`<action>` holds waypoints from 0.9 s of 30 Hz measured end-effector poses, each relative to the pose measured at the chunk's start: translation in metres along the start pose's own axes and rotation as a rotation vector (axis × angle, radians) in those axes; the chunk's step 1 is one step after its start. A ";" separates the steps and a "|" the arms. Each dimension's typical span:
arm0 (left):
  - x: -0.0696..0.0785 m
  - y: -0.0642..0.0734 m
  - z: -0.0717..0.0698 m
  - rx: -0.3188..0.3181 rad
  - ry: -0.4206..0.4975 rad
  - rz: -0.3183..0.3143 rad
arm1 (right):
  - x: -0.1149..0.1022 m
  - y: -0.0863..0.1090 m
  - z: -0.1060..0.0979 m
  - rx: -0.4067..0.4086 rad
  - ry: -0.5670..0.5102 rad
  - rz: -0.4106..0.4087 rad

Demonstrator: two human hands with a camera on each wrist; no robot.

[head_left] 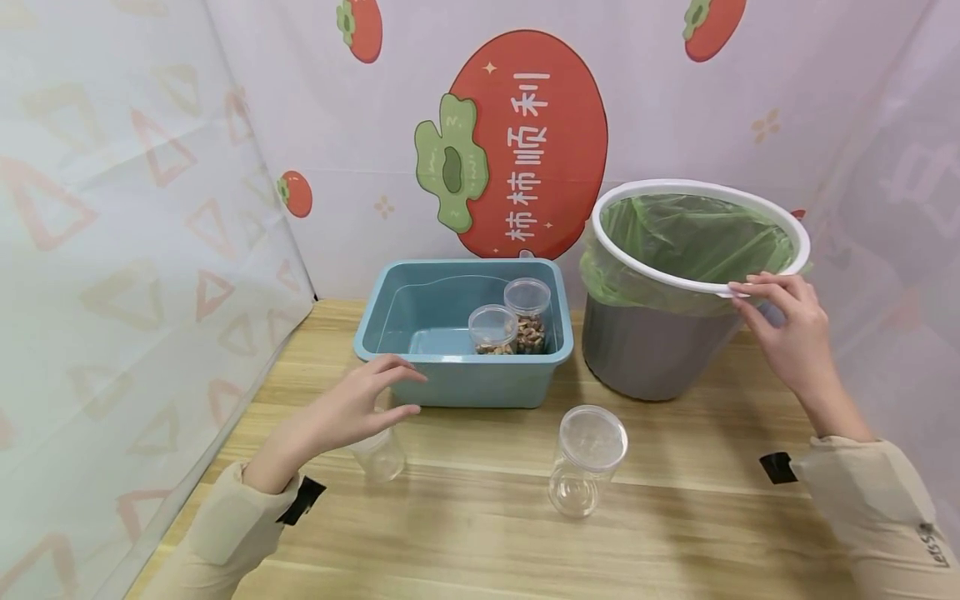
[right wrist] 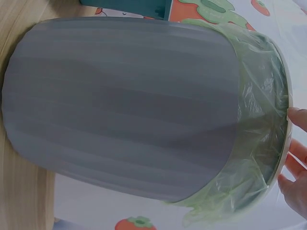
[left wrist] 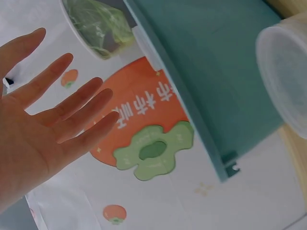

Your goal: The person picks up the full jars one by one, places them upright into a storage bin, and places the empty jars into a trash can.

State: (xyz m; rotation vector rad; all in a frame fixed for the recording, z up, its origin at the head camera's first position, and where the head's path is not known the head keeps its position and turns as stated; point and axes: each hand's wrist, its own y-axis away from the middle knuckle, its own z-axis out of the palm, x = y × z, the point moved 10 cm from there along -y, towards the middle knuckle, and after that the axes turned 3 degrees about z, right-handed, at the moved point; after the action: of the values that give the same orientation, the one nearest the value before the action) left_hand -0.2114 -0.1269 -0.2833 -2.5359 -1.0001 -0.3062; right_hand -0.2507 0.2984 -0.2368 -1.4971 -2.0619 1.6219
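My left hand (head_left: 363,404), fingers extended and spread from the thumb, is over a small clear jar (head_left: 381,457) and just in front of the blue basin (head_left: 457,383). It holds nothing; in the left wrist view the jar's lid (left wrist: 288,79) shows at the right edge. At the back right, my right hand (head_left: 795,325) pinches the white rim (head_left: 675,282) of a grey trash bin (head_left: 645,350) between thumb and fingertips. A pale green bag (right wrist: 261,81) lines the bin and folds over its outside.
Inside the basin, on its right side, stand two lidded jars (head_left: 528,321) with nuts in them. Another clear lidded jar (head_left: 588,462) stands upright at the middle front of the wooden table (head_left: 465,542). A printed curtain (head_left: 645,92) hangs behind and at the sides.
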 end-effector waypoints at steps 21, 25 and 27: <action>-0.052 0.060 0.031 0.075 0.028 -0.121 | -0.001 0.000 0.000 0.000 0.009 0.002; -0.062 0.068 0.038 0.087 0.054 -0.153 | 0.000 0.000 0.000 0.002 0.009 0.002; -0.065 0.071 0.041 0.096 0.060 -0.161 | 0.000 0.000 0.000 0.000 0.009 0.003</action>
State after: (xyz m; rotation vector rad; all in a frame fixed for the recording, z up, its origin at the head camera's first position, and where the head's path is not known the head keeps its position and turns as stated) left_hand -0.2072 -0.1957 -0.3624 -2.3517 -1.1698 -0.3692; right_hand -0.2506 0.2984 -0.2371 -1.5059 -2.0553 1.6131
